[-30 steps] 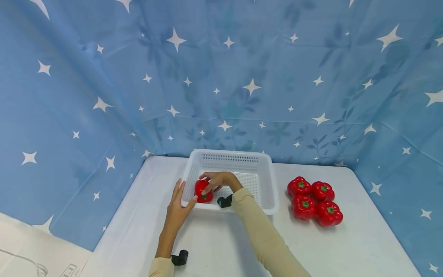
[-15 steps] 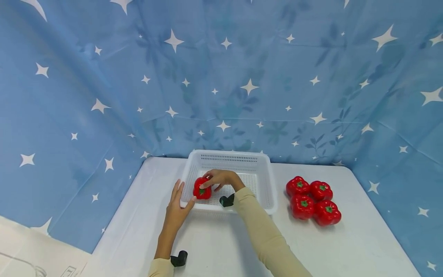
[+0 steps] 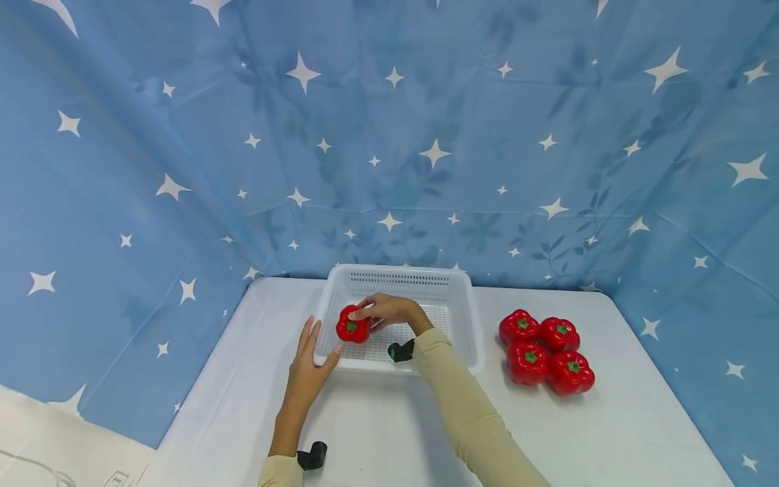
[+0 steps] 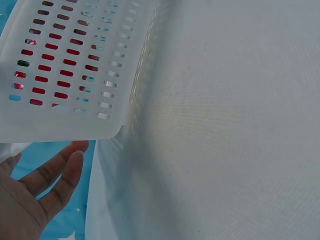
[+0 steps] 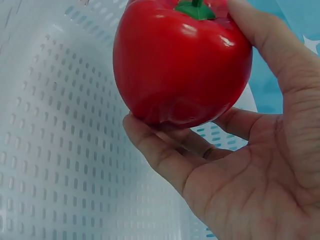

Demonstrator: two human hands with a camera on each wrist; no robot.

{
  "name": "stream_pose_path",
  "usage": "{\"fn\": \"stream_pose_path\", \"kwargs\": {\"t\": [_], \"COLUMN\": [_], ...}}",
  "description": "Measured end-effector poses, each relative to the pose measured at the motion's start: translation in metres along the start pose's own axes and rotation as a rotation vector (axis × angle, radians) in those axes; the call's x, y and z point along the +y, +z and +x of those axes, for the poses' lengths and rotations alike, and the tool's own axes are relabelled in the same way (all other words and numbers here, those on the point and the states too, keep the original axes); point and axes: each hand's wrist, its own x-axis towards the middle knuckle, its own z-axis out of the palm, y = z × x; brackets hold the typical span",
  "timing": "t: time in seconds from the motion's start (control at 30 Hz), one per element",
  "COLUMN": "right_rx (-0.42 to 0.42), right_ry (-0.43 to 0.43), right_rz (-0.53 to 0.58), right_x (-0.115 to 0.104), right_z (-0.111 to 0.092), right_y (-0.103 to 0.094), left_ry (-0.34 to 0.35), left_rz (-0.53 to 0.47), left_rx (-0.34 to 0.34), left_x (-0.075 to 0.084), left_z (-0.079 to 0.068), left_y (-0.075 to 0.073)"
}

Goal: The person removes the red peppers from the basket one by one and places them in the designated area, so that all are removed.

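Observation:
Over the left part of a white perforated plastic basket point(image 3: 477, 325), my right hand point(image 3: 389, 310) holds a red bell pepper point(image 3: 348, 331) with a green stem. In the right wrist view, the thumb lies on top of the bell pepper point(image 5: 175, 65) beside its stem, and the fingers curl underneath. My left hand point(image 3: 306, 370) is at the basket's front left corner, fingers straight along the outside and thumb at the rim. Red shows through the slots of the basket wall point(image 4: 60, 125) in the left wrist view.
Several more red bell peppers point(image 3: 528, 363) stand grouped on the white table point(image 3: 377, 433), right of the basket. A blue curtain point(image 3: 389, 162) with white stars hangs behind the table and along its sides.
My right hand has moved the bell pepper a little away from the basket's front wall, turning it slightly. The left hand has stayed at the corner.

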Motion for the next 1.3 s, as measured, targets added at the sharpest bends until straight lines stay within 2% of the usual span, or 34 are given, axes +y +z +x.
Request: {"fn": "stream_pose_path", "kwargs": {"t": [0.3,0.53,0.67,0.87,1.13,1.3], "right_rx": [0.040,0.095,0.094,0.087,0.123,0.113], "right_ry": [-0.064,-0.077,-0.097,-0.131,-0.132,-0.170], "right_rz": [-0.001,0.032,0.078,0.064,0.248,0.325], "right_x": [-0.003,0.010,0.014,0.014,0.013,0.009], "right_z": [-0.008,-0.018,-0.024,-0.036,-0.046,-0.053], "right_y": [-0.009,-0.011,-0.016,-0.028,-0.040,-0.045], "left_ry": [0.007,-0.021,-0.015,-0.003,-0.001,0.003], "left_rz": [-0.005,0.000,0.013,0.008,0.008,0.014], "left_rx": [0.004,-0.011,0.002,0.007,0.005,0.006], "left_x": [0.001,-0.003,-0.002,-0.001,-0.002,-0.002], "left_z": [0.005,-0.004,-0.005,-0.002,-0.002,-0.001], "left_y": [-0.001,0.000,0.000,0.000,0.000,0.000]}}
